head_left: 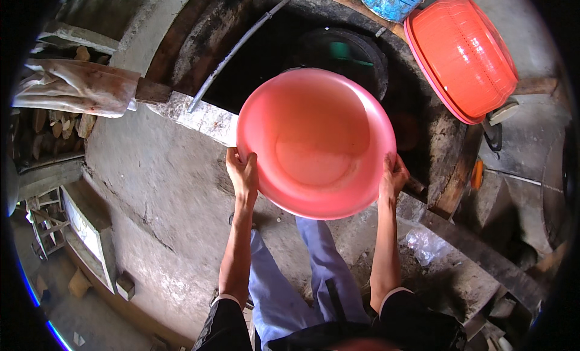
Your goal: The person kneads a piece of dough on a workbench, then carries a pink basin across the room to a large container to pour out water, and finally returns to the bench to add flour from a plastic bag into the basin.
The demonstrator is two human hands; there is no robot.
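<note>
A wide pink plastic basin [311, 163] is held out over the front of a dark, sooty stove opening. My left hand [243, 172] grips its left rim, thumb on top, and my right hand [393, 174] grips the right rim. A shallow reddish area shows inside the basin; whether it is liquid I cannot tell. Behind it, down in the opening, sits a black round pan [338, 39] with a green object [341, 52] in it. A long grey rod [241, 45] leans across the opening toward a pale ledge [193, 118] left of the basin.
An orange basket on a pink tray [465, 55] and a blue container [396, 0] stand at the back right. A stained cloth [72, 88] hangs at left above split firewood [57, 124]. A plastic bag [426, 245] lies lower right. A small wooden frame [48, 224] stands lower left.
</note>
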